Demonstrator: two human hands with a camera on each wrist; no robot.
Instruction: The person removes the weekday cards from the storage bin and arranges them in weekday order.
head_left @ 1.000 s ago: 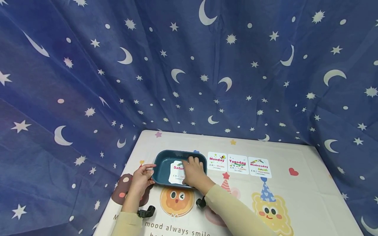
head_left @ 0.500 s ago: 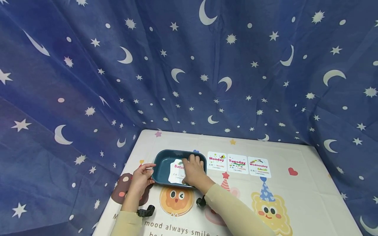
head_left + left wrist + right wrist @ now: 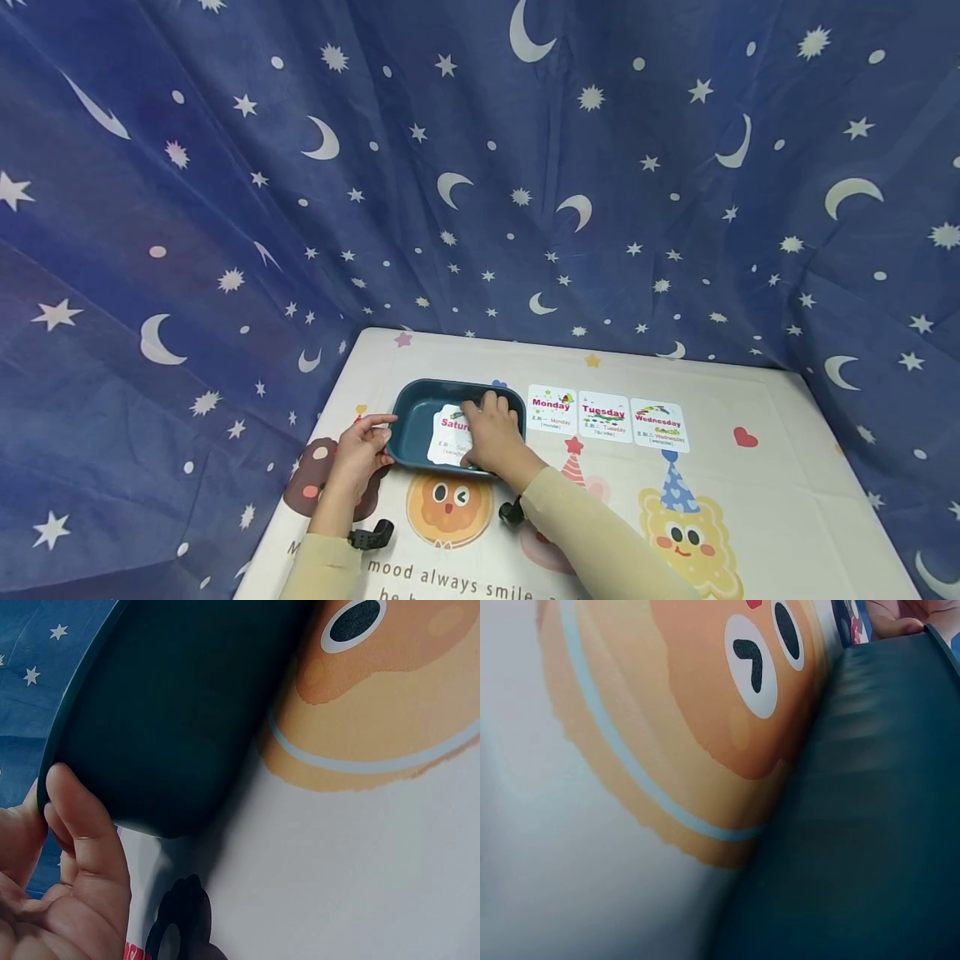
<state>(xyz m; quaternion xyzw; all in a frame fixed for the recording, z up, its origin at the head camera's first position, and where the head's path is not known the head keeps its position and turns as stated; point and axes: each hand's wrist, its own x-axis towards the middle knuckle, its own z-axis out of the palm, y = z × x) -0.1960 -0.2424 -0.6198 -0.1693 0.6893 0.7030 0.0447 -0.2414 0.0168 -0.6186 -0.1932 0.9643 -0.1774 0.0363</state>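
In the head view my left hand [image 3: 356,454] pinches the left end of a dark teal plastic tray [image 3: 411,432]. The left wrist view shows its fingers [image 3: 84,825] at the tray's rim. A small stack of white cards [image 3: 447,446] lies inside, the top one reading "Saturday" with its right part covered. Over that part my right hand [image 3: 495,437] reaches into the tray, its thumb at the cards' near edge and a finger at the far edge. The right wrist view shows only the tray's outer wall [image 3: 870,825] and part of the left hand, so the right fingertips are hidden there.
Right of the tray, the Monday card [image 3: 552,410], Tuesday card [image 3: 604,417] and Wednesday card [image 3: 659,425] lie face up in a row. A cartoon-printed cloth [image 3: 750,500] covers the table. Behind hangs a blue curtain [image 3: 480,250] with moons and stars.
Both hands stay nearly where they were. The stack of cards under the right hand shifts and turns very slightly inside the tray.
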